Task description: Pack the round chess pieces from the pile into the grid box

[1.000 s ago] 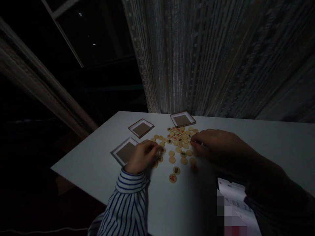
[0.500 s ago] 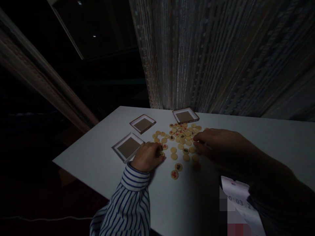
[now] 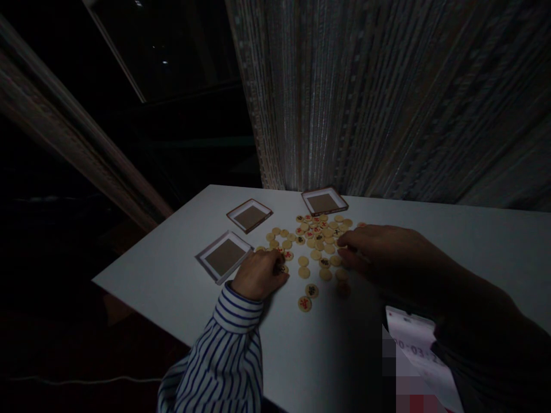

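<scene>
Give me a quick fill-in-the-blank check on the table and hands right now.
1. In all, ____ shallow trays lie on the table.
2. The round piece nearest the camera is marked in the colour ____.
3. The left hand comes out of a sleeve patterned with dark ____.
4. The lit screen lies nearer the ____ hand.

Missing words: three; red; stripes; right.

Left hand palm down, fingers curled; right hand pointing inward, grip hard to judge in shadow.

Discs partly hidden by the hands, lit screen partly pixelated, curtain cut off above
</scene>
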A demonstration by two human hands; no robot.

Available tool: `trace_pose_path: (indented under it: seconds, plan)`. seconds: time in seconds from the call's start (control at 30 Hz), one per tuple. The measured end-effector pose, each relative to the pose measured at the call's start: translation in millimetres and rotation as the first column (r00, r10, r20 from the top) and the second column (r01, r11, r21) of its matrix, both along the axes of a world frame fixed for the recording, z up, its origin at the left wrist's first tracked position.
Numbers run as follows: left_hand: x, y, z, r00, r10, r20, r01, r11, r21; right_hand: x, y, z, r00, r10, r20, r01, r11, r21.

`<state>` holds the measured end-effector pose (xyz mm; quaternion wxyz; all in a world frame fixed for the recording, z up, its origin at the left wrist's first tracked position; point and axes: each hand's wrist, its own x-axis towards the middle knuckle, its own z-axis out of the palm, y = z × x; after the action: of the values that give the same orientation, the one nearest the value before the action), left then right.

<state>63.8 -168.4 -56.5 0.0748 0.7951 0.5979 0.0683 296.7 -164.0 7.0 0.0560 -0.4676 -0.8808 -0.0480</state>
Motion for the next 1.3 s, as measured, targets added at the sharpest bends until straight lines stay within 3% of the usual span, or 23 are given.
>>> trace_pose_path:
  seconds: [0.5,0.83,1.13,1.3]
  plan:
    - [-1,-1,1.6,0.986,-0.132,0.106,0.122,0.988,0.097,0,-2,2.3,0.999,-0.007,0.035,0.007,1.000,-0.004]
    - [0,0,-1.6,0.960,-0.184,0.210,0.122,0.954,0.274,6,1,-0.2,1.000,-0.003,0.000,0.003,1.000,0.009]
    - [6,2,-7.9,0.877,-0.279,0.390,0.110,0.909,0.403,13,-1,8.5,0.999,-0.041,-0.007,0.041,0.999,0.001]
    - [16,1,-3.7,0.718,-0.239,0.654,0.045,0.953,0.299,17,-3,16.2,0.998,-0.057,-0.021,0.058,0.998,0.030]
